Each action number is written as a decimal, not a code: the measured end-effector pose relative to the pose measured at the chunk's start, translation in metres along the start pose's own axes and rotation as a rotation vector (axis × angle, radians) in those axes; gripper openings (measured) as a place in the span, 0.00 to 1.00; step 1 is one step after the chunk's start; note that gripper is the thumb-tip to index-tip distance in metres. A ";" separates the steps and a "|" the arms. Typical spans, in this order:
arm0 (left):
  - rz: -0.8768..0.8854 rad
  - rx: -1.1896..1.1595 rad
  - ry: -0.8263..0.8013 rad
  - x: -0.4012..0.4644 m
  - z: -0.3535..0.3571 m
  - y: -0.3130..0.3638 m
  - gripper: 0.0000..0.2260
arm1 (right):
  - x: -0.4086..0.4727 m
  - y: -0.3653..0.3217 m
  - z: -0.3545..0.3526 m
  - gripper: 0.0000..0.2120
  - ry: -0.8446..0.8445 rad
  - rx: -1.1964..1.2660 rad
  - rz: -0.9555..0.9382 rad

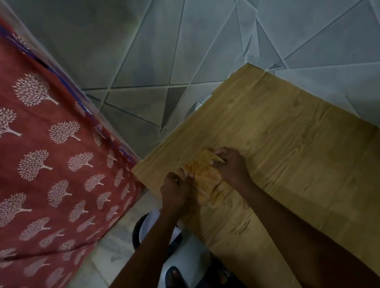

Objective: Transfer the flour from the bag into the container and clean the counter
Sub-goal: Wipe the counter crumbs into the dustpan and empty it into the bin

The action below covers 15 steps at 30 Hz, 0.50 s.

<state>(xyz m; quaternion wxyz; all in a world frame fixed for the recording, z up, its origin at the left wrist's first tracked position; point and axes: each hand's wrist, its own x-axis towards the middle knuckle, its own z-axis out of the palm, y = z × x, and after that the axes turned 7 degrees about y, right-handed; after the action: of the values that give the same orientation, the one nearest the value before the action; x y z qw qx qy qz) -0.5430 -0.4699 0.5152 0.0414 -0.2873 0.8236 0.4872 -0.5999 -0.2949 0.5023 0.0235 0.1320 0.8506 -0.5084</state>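
Hands meet on a crumpled orange-yellow cloth (204, 178) lying on the wood-grain surface (309, 163) near its left edge. The left hand (176, 192) grips the cloth's near side; the right hand (231, 166) pinches its far edge. A red tree-print curtain (27, 154) hangs just left.

A wall (227, 16) of grey tiles cut by thin lines into slanted triangles fills the top and upper right of the frame. A red curtain (18, 148) printed with pale little trees hangs across the whole left side. A wood-grain counter (307, 151) runs from the middle down to the lower right, meeting the wall. Pale speckled floor (98, 266) shows at the lower left, beneath the curtain. The light is dim.
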 end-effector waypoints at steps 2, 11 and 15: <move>0.071 0.097 -0.004 0.001 0.002 -0.002 0.18 | 0.004 0.005 0.005 0.15 0.014 -0.058 -0.009; 0.461 0.441 0.195 -0.014 0.003 -0.009 0.11 | -0.028 0.014 -0.004 0.16 0.103 -0.364 -0.566; 0.691 0.557 0.110 -0.009 0.012 -0.018 0.17 | -0.025 0.029 0.004 0.13 -0.013 -0.381 -0.538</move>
<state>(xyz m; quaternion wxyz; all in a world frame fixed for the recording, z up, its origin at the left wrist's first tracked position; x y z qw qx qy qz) -0.5289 -0.4632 0.4980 -0.0919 0.0011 0.9721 0.2158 -0.5691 -0.2903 0.4796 -0.0819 -0.1078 0.9345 -0.3291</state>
